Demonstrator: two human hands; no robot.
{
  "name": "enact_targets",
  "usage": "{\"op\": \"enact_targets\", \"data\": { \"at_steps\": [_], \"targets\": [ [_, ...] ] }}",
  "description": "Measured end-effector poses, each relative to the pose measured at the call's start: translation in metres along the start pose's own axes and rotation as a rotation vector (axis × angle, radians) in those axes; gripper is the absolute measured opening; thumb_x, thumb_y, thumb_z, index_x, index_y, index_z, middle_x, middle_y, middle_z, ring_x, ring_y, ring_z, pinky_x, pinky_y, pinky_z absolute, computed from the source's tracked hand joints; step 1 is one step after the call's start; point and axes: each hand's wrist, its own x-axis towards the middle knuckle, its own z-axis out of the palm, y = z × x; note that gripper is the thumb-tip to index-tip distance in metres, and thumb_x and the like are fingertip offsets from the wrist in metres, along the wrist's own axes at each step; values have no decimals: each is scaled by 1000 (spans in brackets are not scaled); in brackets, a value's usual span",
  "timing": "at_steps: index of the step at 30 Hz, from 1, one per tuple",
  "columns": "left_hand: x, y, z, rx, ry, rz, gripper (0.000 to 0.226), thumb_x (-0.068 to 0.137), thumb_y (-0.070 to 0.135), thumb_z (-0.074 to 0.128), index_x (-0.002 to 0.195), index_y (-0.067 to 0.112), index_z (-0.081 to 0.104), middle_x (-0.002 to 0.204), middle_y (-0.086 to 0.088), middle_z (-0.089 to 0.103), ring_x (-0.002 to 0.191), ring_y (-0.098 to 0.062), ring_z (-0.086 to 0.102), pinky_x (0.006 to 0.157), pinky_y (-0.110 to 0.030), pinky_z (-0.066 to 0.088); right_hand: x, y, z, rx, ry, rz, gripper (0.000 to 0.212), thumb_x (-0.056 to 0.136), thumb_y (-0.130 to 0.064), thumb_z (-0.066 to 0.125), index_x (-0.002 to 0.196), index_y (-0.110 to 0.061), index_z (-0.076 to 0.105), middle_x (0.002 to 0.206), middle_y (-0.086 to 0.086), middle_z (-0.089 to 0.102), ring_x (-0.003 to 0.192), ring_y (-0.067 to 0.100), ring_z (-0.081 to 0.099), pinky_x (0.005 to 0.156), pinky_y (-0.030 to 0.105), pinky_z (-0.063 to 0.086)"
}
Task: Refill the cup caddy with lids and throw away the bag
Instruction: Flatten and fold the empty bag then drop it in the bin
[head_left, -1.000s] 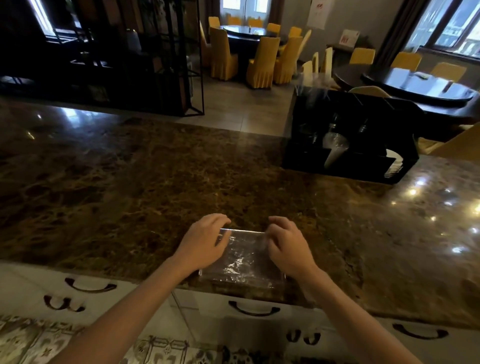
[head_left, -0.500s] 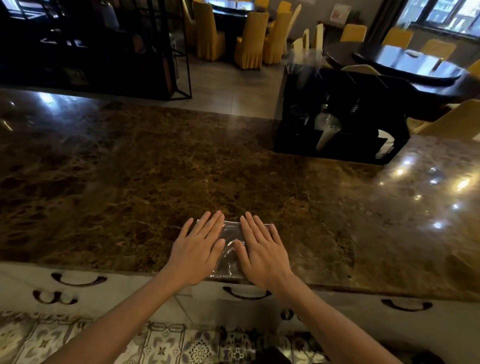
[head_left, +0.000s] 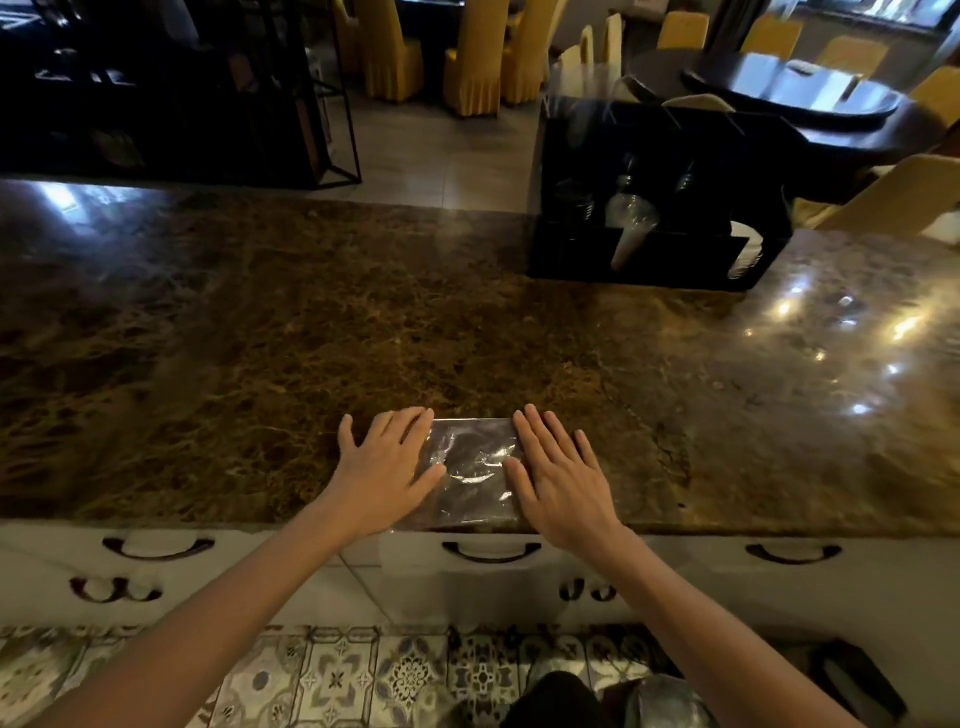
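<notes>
Centrally, at the near edge of the brown marbled surface (head_left: 260, 322), lies one clear plastic bag (head_left: 470, 470), flattened, crinkled, its near end reaching the surface's edge. Left hand (head_left: 387, 467): palm down, fingers spread and extended, pressing flat on the bag's left side. Right hand (head_left: 558, 475): palm down, fingers spread likewise, flat on the bag's right side; neither hand grips anything. Far right on the surface: one black cup caddy (head_left: 660, 197), compartmented, well apart from the bag; it holds a clear cone-shaped item (head_left: 631, 228) in a middle compartment and a white stack (head_left: 745, 254) in its right end compartment, too dim to tell further. Below the surface's near edge: white drawer fronts with dark curved handles (head_left: 491, 552). Beyond the surface: yellow-covered chairs (head_left: 478, 57) and a dark round table (head_left: 795, 91).
</notes>
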Motion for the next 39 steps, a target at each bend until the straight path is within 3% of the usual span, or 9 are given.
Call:
{"op": "enact_targets", "data": {
  "at_steps": [5, 10, 13, 19, 22, 24, 26, 34, 39],
  "targets": [
    [24, 12, -44, -130, -200, -51, 61, 81, 69, 56, 133, 37, 49, 115, 11, 57, 113, -16, 49, 91, -43, 31, -14, 11, -4, 25, 96, 18, 68, 106, -63, 20, 164, -28, 12, 171, -5, 16, 159, 15, 8, 129, 40, 9],
    [24, 35, -62, -570, -401, 74, 10, 86, 42, 76, 91, 36, 71, 82, 5, 67, 74, -12, 62, 65, -25, 46, -39, 33, -12, 89, 202, 56, 66, 106, -59, 26, 158, -20, 34, 166, 4, 34, 155, 22, 24, 126, 41, 23],
    [11, 69, -65, -792, -427, 102, 22, 88, 31, 77, 71, 43, 71, 68, 14, 66, 65, -1, 60, 64, -22, 47, -72, 57, -17, 268, 305, 102, 62, 105, -55, 37, 153, -15, 42, 161, 7, 38, 151, 26, 30, 122, 41, 29],
    [-23, 180, -44, -1066, -386, 110, 24, 89, 20, 77, 73, 38, 72, 61, 15, 61, 58, 4, 57, 58, -7, 44, -183, 103, -1, 806, 529, 423, 58, 98, -58, 53, 146, -27, 43, 145, -11, 46, 138, 6, 43, 113, 26, 40],
    [-36, 241, -18, -1095, -426, 83, 6, 88, 24, 78, 85, 28, 74, 85, 5, 74, 80, -9, 70, 74, -19, 55, -234, 118, 17, 1226, 419, 654, 75, 90, -67, 61, 152, -35, 35, 147, -15, 49, 134, 2, 51, 104, 24, 51],
    [-43, 275, 4, -1095, -453, 39, 5, 87, 27, 78, 90, 25, 74, 100, -1, 76, 97, -15, 71, 88, -33, 56, -261, 132, 30, 1451, 386, 814, 75, 92, -44, 70, 155, -29, 32, 129, -13, 67, 116, 1, 65, 86, 20, 58],
    [-50, 305, 29, -1090, -488, 10, 6, 87, 28, 79, 90, 24, 75, 101, 0, 77, 101, -15, 71, 90, -37, 56, -287, 150, 46, 1527, 384, 917, 66, 94, -26, 72, 151, -23, 39, 97, -14, 78, 91, 1, 74, 72, 16, 57],
    [-67, 389, 147, -1092, -773, -160, 10, 89, 18, 76, 94, 10, 75, 88, -3, 79, 75, -15, 69, 69, -27, 54, -366, 225, 106, 1576, 443, 1237, 32, 90, -19, 78, 120, -18, 66, 86, -9, 76, 79, 0, 75, 67, 16, 57],
    [-65, 434, 232, -972, -904, -179, 2, 91, -1, 65, 89, 0, 65, 74, -13, 48, 63, -18, 43, 47, -20, 35, -397, 284, 167, 1539, 433, 1377, 22, 91, -13, 77, 111, -17, 69, 87, -5, 77, 75, 2, 73, 68, 19, 57]
  ]
}}
